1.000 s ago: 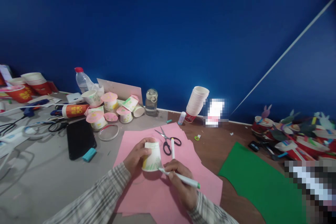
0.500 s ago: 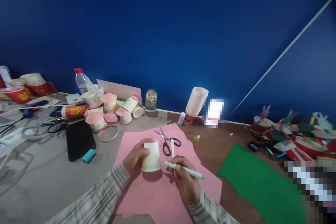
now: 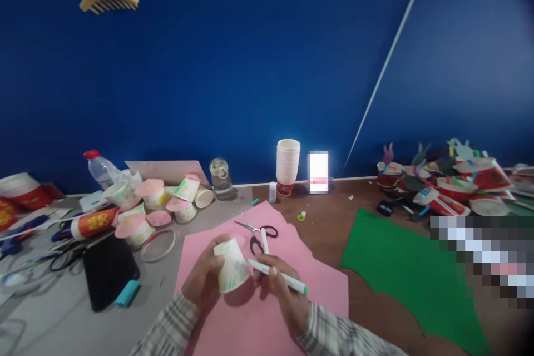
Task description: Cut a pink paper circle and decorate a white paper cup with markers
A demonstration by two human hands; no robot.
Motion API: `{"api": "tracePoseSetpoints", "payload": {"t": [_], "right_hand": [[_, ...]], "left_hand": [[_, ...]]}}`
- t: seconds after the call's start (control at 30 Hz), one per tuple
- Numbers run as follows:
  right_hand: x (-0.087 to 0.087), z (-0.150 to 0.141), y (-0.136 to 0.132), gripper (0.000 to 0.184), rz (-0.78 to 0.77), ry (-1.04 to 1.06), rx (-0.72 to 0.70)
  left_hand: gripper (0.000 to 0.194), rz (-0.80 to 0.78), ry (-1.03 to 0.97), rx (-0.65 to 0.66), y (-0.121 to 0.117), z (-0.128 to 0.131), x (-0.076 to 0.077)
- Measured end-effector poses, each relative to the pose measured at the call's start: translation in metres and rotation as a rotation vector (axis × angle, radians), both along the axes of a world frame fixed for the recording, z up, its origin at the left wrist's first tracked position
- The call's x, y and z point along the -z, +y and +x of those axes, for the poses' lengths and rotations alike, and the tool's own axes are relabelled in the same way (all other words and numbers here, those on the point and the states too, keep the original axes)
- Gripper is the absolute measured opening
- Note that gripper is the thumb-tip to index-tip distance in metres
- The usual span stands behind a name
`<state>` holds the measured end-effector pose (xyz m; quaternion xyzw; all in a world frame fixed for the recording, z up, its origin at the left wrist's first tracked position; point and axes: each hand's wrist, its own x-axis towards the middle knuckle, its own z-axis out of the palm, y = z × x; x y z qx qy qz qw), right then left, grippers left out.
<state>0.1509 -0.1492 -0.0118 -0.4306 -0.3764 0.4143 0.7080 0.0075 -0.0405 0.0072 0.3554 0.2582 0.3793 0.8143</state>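
My left hand (image 3: 203,275) is closed around a white paper cup (image 3: 232,267) that carries green strokes and a yellow patch; its wide rim points down toward me. In my right hand (image 3: 282,292) is a white marker (image 3: 287,279) with a green end, its tip close to the cup's right side. I cannot tell whether the tip touches. Both hands are above sheets of pink paper (image 3: 321,300). Just beyond them on the paper lie scissors (image 3: 254,231) with black handles, spread apart, and a second white marker (image 3: 265,242) with a yellow end.
Decorated paper cups (image 3: 152,193) cluster at the left beside a black tablet-like slab (image 3: 109,272). A glass jar (image 3: 222,181), a glue stick (image 3: 272,192) and a stack of cups (image 3: 287,161) stand near the blue partition (image 3: 208,78). Green paper (image 3: 387,267) lies right.
The camera view has tilted up and turned right. The cup is more tilted in my left hand, while the marker stays in my right hand near it.
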Motion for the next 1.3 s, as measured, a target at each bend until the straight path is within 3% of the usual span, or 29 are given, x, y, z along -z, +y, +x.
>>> {"api": "tracePoseSetpoints", "payload": {"t": [0.2, 0.47, 1.03, 1.3], "right_hand": [[-0.006, -0.003, 0.002, 0.02, -0.073, 0.089, -0.045], [-0.011, -0.002, 0.003, 0.01, -0.178, 0.158, -0.032], [-0.003, -0.005, 0.003, 0.012, -0.149, 0.09, -0.022], [-0.01, -0.002, 0.002, 0.01, -0.189, 0.217, -0.082]], "left_hand": [[0.052, -0.022, 0.043, -0.011, 0.004, -0.002, 0.002], [0.057, -0.019, 0.038, -0.005, 0.004, -0.003, 0.001], [0.06, -0.044, 0.02, 0.007, 0.004, -0.002, 0.0], [0.06, -0.039, 0.027, 0.016, 0.003, -0.002, -0.002]]}}
